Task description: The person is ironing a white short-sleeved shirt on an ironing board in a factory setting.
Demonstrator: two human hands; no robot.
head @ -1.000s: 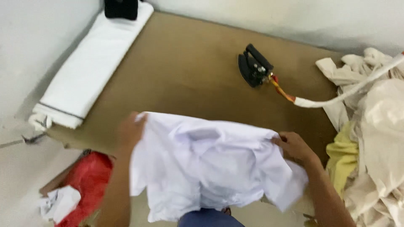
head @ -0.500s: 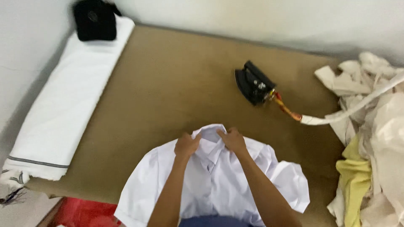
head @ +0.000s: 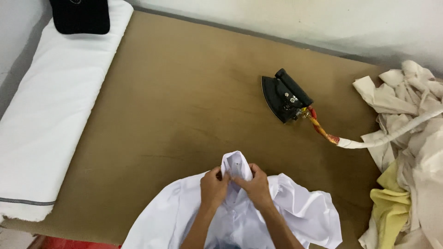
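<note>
White shirt lies at the near edge of the brown ironing table, collar end pointing toward the black iron. Left hand and right hand are close together, both pinching the collar area near the top button. Shirt looks laid out but rumpled; closing and smoothing seem left. Iron sits untouched, well beyond the shirt to the right. Versus a second ago: hands moved from the shirt's outer edges inward to the collar.
</note>
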